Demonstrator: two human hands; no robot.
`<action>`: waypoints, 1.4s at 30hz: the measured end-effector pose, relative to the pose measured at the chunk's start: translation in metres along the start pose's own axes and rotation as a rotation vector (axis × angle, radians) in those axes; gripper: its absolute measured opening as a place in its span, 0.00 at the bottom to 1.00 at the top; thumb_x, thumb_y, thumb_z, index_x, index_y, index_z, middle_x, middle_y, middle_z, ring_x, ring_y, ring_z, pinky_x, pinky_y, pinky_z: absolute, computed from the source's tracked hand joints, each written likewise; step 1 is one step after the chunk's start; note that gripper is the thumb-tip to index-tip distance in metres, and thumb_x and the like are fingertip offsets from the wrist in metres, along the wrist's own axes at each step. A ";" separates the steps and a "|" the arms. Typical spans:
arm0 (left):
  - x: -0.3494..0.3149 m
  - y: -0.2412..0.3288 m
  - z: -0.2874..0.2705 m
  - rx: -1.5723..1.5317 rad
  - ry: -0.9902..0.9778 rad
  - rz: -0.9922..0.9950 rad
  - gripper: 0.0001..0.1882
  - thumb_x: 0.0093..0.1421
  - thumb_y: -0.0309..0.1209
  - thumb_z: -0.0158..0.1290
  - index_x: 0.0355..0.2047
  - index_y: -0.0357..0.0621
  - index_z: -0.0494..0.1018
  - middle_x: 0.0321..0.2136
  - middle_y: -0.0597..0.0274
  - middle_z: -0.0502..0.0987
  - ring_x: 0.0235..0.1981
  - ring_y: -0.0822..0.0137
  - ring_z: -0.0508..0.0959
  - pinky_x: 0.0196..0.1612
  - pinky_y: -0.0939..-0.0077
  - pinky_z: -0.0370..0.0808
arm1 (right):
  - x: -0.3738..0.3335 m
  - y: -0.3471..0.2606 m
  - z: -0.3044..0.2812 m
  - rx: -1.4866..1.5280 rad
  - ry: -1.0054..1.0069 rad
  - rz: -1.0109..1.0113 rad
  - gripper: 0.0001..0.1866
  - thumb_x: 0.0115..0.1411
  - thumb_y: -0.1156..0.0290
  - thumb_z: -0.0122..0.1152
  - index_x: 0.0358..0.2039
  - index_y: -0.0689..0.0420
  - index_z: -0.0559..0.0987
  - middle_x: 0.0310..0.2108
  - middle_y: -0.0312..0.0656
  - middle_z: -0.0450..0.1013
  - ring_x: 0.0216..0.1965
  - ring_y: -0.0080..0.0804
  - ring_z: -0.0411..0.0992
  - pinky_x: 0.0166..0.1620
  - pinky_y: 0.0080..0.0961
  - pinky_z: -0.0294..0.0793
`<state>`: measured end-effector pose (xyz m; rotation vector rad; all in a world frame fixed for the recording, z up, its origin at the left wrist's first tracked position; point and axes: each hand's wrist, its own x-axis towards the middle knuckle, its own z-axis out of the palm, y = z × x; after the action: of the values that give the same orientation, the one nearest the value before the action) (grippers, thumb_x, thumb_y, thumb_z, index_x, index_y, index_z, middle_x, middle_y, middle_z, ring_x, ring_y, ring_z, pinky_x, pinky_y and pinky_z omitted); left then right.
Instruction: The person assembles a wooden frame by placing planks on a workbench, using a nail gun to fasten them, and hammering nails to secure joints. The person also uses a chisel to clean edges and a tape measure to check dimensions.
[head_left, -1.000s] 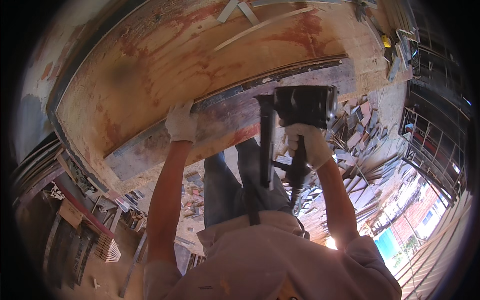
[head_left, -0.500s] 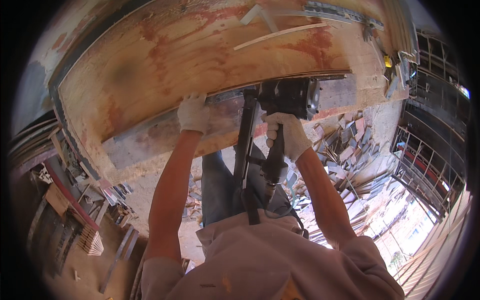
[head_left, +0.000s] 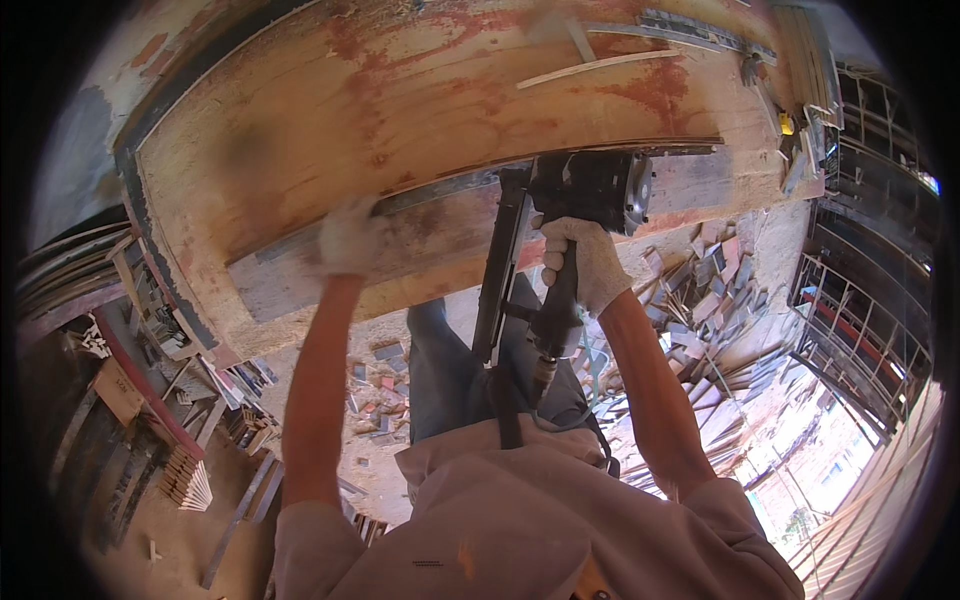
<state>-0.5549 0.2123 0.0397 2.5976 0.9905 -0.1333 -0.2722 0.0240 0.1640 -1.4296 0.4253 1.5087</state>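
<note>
My right hand, in a pale work glove, is wrapped round the handle of a black nail gun. Its long magazine points down toward my body, and its nose sits by a thin dark wooden strip. That strip lies along a grey-brown board near the front edge of the worktable. My left hand, also gloved, is over the board just left of the strip's end. Motion blur smears its fingers, so I cannot tell whether they touch anything.
The stained worktable carries a narrow wooden lath and metal-grey bars at its far side. Offcuts are heaped on the floor at right. Stacked timber stands at left. An air hose hangs from the nail gun.
My left hand has come off the strip and shifted left and slightly down over the board. The nail gun has moved slightly right in the picture, still in my right hand.
</note>
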 end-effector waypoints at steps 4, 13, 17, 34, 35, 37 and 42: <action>-0.055 -0.093 -0.019 0.019 0.029 -0.078 0.19 0.50 0.40 0.64 0.43 0.52 0.83 0.47 0.57 0.79 0.53 0.52 0.75 0.56 0.57 0.74 | 0.005 0.029 0.033 -0.012 -0.079 0.052 0.10 0.62 0.72 0.56 0.41 0.63 0.78 0.19 0.29 0.61 0.17 0.23 0.63 0.22 0.27 0.70; -0.055 -0.116 -0.007 0.059 -0.006 -0.113 0.23 0.50 0.41 0.65 0.47 0.49 0.81 0.44 0.56 0.79 0.50 0.50 0.77 0.50 0.56 0.77 | 0.016 0.068 0.076 -0.145 0.012 -0.011 0.08 0.62 0.69 0.57 0.25 0.54 0.74 0.19 0.32 0.64 0.18 0.27 0.67 0.21 0.30 0.72; -0.057 -0.118 0.000 0.036 0.052 -0.081 0.23 0.50 0.40 0.65 0.47 0.49 0.81 0.42 0.56 0.80 0.49 0.50 0.77 0.49 0.55 0.77 | 0.003 0.078 0.104 -0.111 -0.037 0.023 0.10 0.62 0.69 0.55 0.24 0.53 0.73 0.19 0.32 0.63 0.18 0.27 0.66 0.22 0.29 0.73; -0.121 -0.202 -0.020 0.041 0.067 -0.263 0.25 0.53 0.46 0.60 0.51 0.55 0.80 0.51 0.61 0.79 0.55 0.55 0.75 0.55 0.56 0.72 | 0.003 0.154 0.217 -0.152 -0.128 0.043 0.03 0.61 0.72 0.59 0.29 0.54 0.75 0.17 0.33 0.63 0.16 0.27 0.65 0.20 0.29 0.69; -0.119 -0.199 -0.021 0.018 0.065 -0.268 0.25 0.53 0.45 0.60 0.51 0.54 0.80 0.51 0.60 0.79 0.55 0.55 0.75 0.55 0.56 0.72 | 0.004 0.159 0.226 -0.144 -0.128 0.050 0.02 0.61 0.73 0.59 0.31 0.55 0.76 0.17 0.33 0.64 0.15 0.27 0.65 0.20 0.29 0.69; -0.115 -0.196 -0.025 -0.028 0.060 -0.279 0.24 0.53 0.43 0.61 0.50 0.52 0.80 0.50 0.59 0.79 0.56 0.54 0.75 0.57 0.56 0.72 | 0.010 0.168 0.235 -0.156 -0.120 0.065 0.05 0.62 0.73 0.59 0.38 0.59 0.77 0.17 0.33 0.65 0.15 0.28 0.66 0.20 0.29 0.69; -0.123 -0.212 -0.019 -0.239 0.127 -0.233 0.22 0.54 0.37 0.61 0.50 0.50 0.80 0.51 0.59 0.79 0.56 0.53 0.74 0.58 0.58 0.71 | 0.015 0.190 0.254 -0.275 -0.102 0.016 0.05 0.63 0.71 0.60 0.33 0.58 0.78 0.17 0.34 0.65 0.16 0.28 0.67 0.20 0.29 0.69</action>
<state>-0.7876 0.2884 0.0208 2.2918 1.2698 0.0889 -0.5662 0.1432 0.1455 -1.5528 0.1709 1.6943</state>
